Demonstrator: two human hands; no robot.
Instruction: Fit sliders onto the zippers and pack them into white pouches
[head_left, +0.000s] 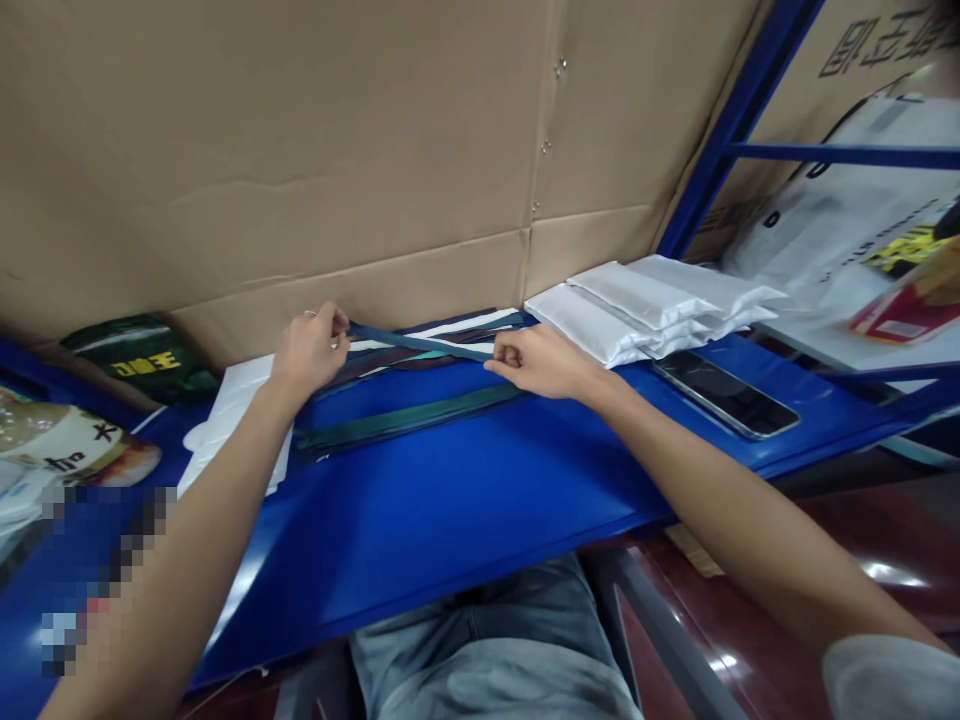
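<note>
A narrow blue-grey fabric strip is stretched between my two hands. My left hand pinches one end, and my right hand has its fingers closed round the other. Under and behind it lie several dark and white strips side by side along the back of the blue tabletop. Nearer to me, a dark green strip lies flat, apart from both hands. White sheets or flat packs rest beside my left forearm.
White padded packets are stacked at the back right, with a phone in front. A cardboard wall closes off the back. At left are a dark green bag and a labelled bottle. A blue metal frame stands right.
</note>
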